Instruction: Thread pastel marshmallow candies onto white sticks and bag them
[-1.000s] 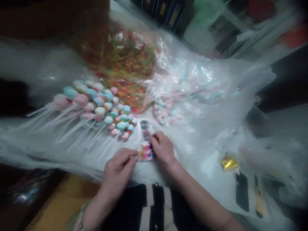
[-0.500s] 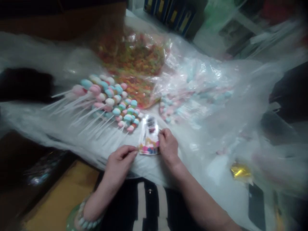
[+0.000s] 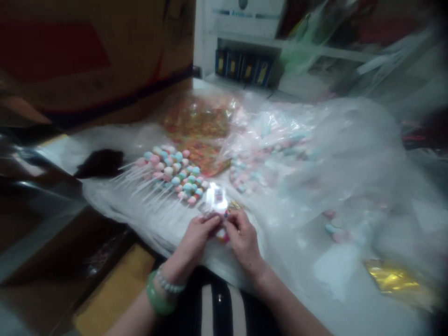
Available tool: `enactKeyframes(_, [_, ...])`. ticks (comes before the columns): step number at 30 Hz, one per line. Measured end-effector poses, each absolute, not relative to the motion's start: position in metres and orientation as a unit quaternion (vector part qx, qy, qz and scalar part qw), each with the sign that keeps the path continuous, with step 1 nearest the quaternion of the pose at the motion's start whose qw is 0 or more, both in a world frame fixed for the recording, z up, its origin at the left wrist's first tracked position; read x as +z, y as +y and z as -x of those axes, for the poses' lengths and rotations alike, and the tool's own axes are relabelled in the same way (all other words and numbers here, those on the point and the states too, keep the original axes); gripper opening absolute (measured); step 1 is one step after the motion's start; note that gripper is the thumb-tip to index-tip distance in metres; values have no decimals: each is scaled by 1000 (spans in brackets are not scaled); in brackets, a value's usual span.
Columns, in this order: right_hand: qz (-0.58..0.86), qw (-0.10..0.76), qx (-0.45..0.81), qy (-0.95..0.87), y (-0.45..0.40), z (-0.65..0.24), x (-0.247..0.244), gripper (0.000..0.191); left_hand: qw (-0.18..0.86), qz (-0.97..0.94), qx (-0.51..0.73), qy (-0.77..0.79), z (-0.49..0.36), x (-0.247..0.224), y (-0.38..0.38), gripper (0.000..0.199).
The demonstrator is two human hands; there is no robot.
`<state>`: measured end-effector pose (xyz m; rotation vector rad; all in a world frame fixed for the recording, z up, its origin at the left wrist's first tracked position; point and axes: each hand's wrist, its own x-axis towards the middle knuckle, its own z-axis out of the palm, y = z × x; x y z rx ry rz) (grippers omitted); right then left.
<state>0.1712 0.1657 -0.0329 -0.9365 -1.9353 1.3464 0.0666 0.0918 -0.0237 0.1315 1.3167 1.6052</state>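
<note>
My left hand (image 3: pixel 194 240) and my right hand (image 3: pixel 243 240) meet at the table's front, both pinching a small clear plastic packet (image 3: pixel 216 199). The packet stands upright and shines, and a colourful marshmallow skewer end (image 3: pixel 223 235) shows below it, partly hidden by my fingers. Just beyond my hands lies a fanned bunch of pastel marshmallow skewers (image 3: pixel 171 170) with white sticks pointing toward my left. A clear bag of pastel marshmallows (image 3: pixel 266 154) lies to the right, and a clear bag of orange gummy candy (image 3: pixel 198 122) lies behind.
A white plastic sheet (image 3: pixel 129 219) covers the table, with crumpled plastic at right. Gold foil (image 3: pixel 392 280) lies at front right. A large cardboard box (image 3: pixel 87 56) stands at back left, and a dark furry clump (image 3: pixel 101 163) sits at the sheet's left.
My hands have closed in around the packet, which now stands upright between them. The view has tilted upward, showing more of the box and shelf and less of the table's front.
</note>
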Motion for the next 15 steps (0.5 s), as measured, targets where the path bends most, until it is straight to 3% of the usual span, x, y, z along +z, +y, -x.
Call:
enactKeyframes(5, [345, 280, 556, -703, 164, -171, -31, 9, 478, -45, 694, 536, -66, -28, 92, 30])
enactKeyframes(8, [342, 262, 582, -690, 160, -155, -24, 13, 398, 18, 717, 572, -46, -22, 77, 30])
enactKeyframes(12, [371, 158, 712, -574, 146, -102, -20, 1, 324, 56, 746, 579, -10, -8, 46, 29])
enactKeyframes(15, [406, 94, 785, -458, 138, -57, -22, 7, 290, 121, 757, 572, 5, 0, 27, 19])
